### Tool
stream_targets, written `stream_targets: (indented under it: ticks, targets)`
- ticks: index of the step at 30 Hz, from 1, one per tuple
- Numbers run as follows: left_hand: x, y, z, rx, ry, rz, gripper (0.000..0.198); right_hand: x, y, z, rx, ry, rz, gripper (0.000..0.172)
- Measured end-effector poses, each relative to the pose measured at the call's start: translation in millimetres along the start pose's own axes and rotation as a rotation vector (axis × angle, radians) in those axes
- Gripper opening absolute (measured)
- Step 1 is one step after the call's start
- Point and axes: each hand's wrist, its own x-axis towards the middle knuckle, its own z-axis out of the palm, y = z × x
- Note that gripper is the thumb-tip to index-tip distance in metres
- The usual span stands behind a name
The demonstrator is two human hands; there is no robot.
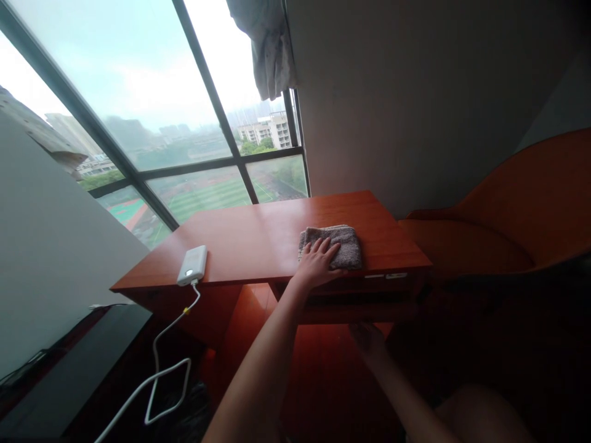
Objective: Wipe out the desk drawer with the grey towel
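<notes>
Two hands are in view, one at work and one idle in shadow. Largest item is the window (pixel 152 123), running behind and to the left of the desk (pixel 258 240), with a bunched curtain (pixel 270 49) hanging at its upper right corner. The plain wall (pixel 415 92) closes the desk's far right side, and a curved orange panel (pixel 521 197) sits just beside its right end. The folded grey cloth (pixel 346 243) lies on the desk top, right of centre and near the front edge. The left hand (pixel 317 263) lies flat on the cloth's near left part, fingers spread, pressing and not clasping. The right hand (pixel 367 338) hangs below the desk front in deep shade; whether it is curled or loose I cannot tell. A white power bank (pixel 192 264) rests at the front left edge, its cable (pixel 157 369) dropping in loops to the floor. Risk noted: a wide leftward sweep could push the power bank over that edge, helped by the drag of the hanging cable; a pull toward the body could slide the cloth off the front lip. Open room is ample between cloth and power bank and toward the window; tight to the right
</notes>
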Motion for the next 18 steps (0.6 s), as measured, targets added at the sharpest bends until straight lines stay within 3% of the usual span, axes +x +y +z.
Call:
stream_targets:
  ticks: [9,18]
  targets:
    - [1,0,-0.9,-0.004,-0.003,-0.004,0.081,-55,9,-19,0.064,0.053,0.057,0.019]
    - [2,0,0.4,-0.010,-0.002,-0.014,0.087,-91,17,-44,0.066,0.134,0.097,0.019]
